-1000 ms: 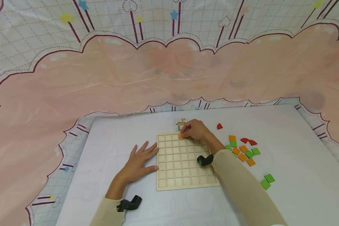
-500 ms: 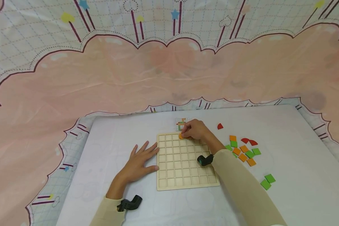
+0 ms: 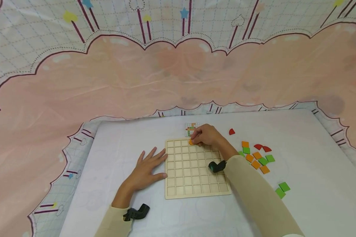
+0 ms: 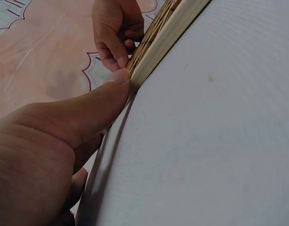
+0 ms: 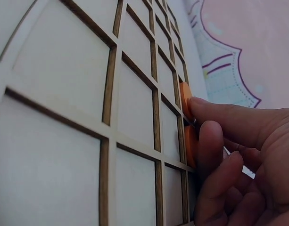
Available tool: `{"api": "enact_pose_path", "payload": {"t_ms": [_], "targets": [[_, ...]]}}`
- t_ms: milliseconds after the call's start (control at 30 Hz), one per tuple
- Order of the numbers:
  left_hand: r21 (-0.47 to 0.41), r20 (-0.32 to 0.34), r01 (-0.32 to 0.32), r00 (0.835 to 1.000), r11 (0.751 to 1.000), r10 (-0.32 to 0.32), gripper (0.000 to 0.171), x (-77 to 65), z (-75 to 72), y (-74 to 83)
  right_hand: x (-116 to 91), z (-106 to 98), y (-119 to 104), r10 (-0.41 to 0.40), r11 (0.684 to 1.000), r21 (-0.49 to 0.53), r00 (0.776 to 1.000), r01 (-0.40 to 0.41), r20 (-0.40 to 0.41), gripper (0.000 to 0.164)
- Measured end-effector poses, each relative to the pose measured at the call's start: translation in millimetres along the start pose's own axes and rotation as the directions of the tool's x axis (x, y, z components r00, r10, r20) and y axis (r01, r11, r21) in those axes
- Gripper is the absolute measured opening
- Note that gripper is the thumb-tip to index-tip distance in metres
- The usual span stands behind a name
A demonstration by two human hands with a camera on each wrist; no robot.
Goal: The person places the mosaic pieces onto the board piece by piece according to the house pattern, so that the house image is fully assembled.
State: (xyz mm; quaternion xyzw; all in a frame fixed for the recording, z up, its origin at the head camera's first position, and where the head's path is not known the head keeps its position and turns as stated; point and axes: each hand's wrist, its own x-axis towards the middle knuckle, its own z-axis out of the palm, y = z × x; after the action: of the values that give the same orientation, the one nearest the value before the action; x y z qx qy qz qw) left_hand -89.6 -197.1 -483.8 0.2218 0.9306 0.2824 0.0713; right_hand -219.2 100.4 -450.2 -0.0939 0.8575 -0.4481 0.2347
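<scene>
A square wooden grid board [image 3: 184, 171] lies on the white table in the head view. My left hand [image 3: 146, 171] rests by its left edge with fingers spread, thumb and fingertips touching the rim; the left wrist view shows the thumb [image 4: 97, 101] against that edge. At the board's far row, my right hand [image 3: 207, 135] pinches a small orange tile [image 3: 191, 142], fingers curled. In the right wrist view this orange tile [image 5: 185, 100] sits at a far-row cell under a fingertip. A second orange tile [image 5: 190, 146] is in the neighbouring cell, partly hidden by the fingers.
A small pattern card [image 3: 188, 129] lies just beyond the board, partly covered by the right hand. Orange tiles [image 3: 255, 164], green tiles [image 3: 284, 186] and red wedge pieces [image 3: 231, 131] are scattered to the right. A patterned cloth [image 3: 166, 82] hangs behind the table.
The head view has shifted very slightly. Both hands keep their places, the right on the orange tile and the left at the board's edge.
</scene>
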Motion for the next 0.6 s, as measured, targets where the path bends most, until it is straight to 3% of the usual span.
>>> {"api": "enact_pose_path", "payload": {"t_ms": [267,600], "targets": [[0.003,0.008,0.008,1.000,1.000,-0.008,0.077,0.8,-0.1,1.0,-5,-10,2,-0.008,0.997,0.082,0.999,0.005,0.031,0.017],[0.009,0.011,0.007,1.000,1.000,-0.007,0.078,1.2,0.4,-0.8,-18,-46,5,-0.002,1.000,-0.014,1.000,0.002,-0.024,0.021]]}}
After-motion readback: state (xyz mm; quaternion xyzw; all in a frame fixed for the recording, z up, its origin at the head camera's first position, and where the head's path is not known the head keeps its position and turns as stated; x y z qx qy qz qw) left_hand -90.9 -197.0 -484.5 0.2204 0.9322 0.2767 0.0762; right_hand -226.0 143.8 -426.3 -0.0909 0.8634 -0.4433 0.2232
